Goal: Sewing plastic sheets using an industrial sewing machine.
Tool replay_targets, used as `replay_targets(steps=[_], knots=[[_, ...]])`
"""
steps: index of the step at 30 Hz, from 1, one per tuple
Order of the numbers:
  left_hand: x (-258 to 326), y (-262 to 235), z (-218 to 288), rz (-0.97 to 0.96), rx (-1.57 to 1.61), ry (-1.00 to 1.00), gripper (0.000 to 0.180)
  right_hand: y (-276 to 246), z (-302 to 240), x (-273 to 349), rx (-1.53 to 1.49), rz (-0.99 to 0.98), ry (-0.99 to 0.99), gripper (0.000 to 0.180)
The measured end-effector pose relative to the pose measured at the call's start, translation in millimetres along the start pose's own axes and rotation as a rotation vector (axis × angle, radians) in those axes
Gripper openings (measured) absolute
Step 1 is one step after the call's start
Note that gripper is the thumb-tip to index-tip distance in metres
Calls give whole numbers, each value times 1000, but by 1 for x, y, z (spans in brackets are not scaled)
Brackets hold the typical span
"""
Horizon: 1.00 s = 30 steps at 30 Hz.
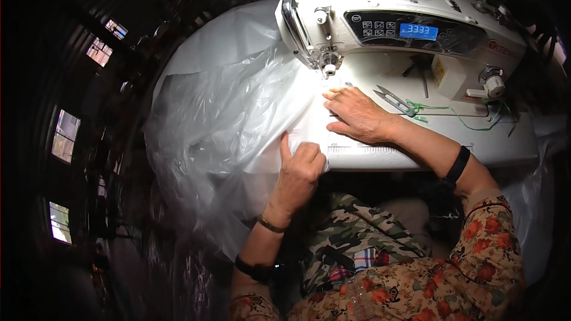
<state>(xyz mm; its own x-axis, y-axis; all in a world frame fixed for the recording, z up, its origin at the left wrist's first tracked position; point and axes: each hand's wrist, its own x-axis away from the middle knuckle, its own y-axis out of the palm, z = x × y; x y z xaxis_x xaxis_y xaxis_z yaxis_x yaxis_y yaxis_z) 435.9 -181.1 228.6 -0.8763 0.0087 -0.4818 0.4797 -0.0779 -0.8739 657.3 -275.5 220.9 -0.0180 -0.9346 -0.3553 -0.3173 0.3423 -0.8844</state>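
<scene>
A thin white plastic sheet (pixel 214 113) drapes in folds over the left of the table, reaching up to the needle area of a white sewing machine (pixel 342 3). My left hand (pixel 300 169) is at the table's front edge, its fingers curled closed on the sheet and its thumb pointing up. Just in front of the presser foot (pixel 328 74), my right hand (pixel 360 117) lies palm down with fingers stretched out, fingertips at the sheet's right edge. Bright lamp light washes out the sheet under the needle, so its layers there cannot be made out.
Thread snips (pixel 394 101) lie right of my right hand, beside a tangle of green thread (pixel 452 107). The machine's lit display (pixel 419 31) is above them. A printed ruler scale (pixel 369 149) runs along the table's front. More clear plastic (pixel 538 202) hangs at the far right.
</scene>
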Motion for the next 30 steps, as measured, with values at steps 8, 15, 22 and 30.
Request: replay_targets(steps=[8, 15, 22, 30], knots=[[-42, 23, -33, 40, 17, -44, 8, 2, -1, -1, -6, 20, 9, 42], [-72, 40, -48, 139, 102, -97, 6, 1, 0, -3, -28, 36, 14, 39], [-80, 50, -60, 283, 387, -138, 9, 2, 6, -7, -139, 140, 110, 35], [-75, 48, -67, 181, 779, -459, 11, -4, -6, -23, -249, 203, 297, 22]])
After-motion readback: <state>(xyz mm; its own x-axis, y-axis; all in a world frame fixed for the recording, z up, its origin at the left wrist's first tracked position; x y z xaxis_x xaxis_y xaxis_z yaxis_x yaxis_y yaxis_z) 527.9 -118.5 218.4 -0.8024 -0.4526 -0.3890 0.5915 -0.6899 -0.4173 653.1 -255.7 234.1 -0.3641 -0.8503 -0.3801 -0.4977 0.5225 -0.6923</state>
